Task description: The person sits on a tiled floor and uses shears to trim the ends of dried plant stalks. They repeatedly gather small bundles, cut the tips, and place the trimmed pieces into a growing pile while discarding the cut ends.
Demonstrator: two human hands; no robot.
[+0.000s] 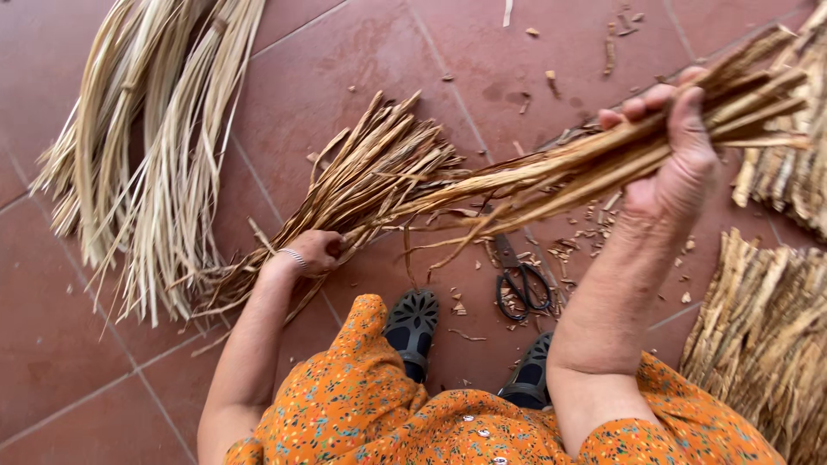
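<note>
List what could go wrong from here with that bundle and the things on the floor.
The right hand grips the dried strip bundle at one end only, while the left hand pulls at its splayed tips, so strips might slide out or snap. Black scissors lie on the tiles just ahead of the shoes; stepping forward could land on them. Loose scraps might be slippery.

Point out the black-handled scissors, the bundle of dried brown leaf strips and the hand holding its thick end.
black-handled scissors [522, 288]: head view, on the handle loops.
bundle of dried brown leaf strips [517, 176]: head view, mid-length.
right hand [680, 164]: head view, back of hand.
</note>
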